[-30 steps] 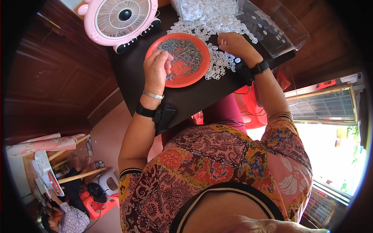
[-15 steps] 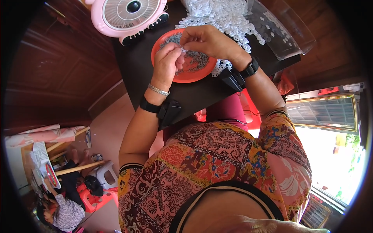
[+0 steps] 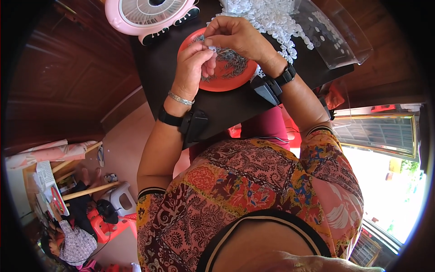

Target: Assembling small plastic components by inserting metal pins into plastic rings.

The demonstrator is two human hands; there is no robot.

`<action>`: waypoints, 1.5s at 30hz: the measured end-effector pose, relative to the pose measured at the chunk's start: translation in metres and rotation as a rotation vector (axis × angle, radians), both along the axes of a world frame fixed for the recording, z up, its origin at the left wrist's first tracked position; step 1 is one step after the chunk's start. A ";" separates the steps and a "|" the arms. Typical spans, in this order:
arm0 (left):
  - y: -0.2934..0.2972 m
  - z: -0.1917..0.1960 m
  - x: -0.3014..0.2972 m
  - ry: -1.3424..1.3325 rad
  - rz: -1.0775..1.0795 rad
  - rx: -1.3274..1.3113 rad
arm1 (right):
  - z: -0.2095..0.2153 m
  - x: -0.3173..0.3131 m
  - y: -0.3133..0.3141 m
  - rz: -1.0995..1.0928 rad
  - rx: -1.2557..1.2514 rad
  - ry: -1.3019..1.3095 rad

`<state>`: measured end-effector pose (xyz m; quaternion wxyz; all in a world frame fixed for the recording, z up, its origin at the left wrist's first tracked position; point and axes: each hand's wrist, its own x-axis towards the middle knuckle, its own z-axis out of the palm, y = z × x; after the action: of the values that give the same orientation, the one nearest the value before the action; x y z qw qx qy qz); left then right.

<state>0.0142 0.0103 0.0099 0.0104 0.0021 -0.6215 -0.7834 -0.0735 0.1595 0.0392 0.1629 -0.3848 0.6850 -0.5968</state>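
Note:
Both hands meet over a round orange-red plate (image 3: 220,85) that holds many small grey metal pieces (image 3: 233,68), thin like nails. My left hand (image 3: 194,63) is closed, thumb and forefinger pinching a small white plastic piece (image 3: 212,49). Just above it, my right hand (image 3: 233,38) is closed in a pinch, its fingertips at that white piece. Whatever lies between the right fingertips is too small to make out. Beyond the right hand, a heap of similar white plastic pieces with holes (image 3: 276,25) spreads over the dark table (image 3: 158,77).
A pink fan (image 3: 152,20) stands at the table's far left. At the far right lies a clear plastic bin (image 3: 340,41) with some white pieces in it. Lower left, another person (image 3: 79,242) sits near a red plastic stool (image 3: 106,229). A bright opening (image 3: 385,186) is on the right.
The whole view has shifted slightly, with plate and fan a little higher in the picture. Both hands keep their pinch over the plate, with the right fingertips still at the white piece.

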 end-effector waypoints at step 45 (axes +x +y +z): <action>-0.008 0.003 -0.007 -0.002 0.150 0.000 | -0.020 0.019 -0.014 -0.016 0.922 0.772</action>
<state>0.0071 0.0023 0.0133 0.0685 0.0493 -0.6198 -0.7802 -0.0549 0.1460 0.0195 0.0480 -0.4580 0.8859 -0.0564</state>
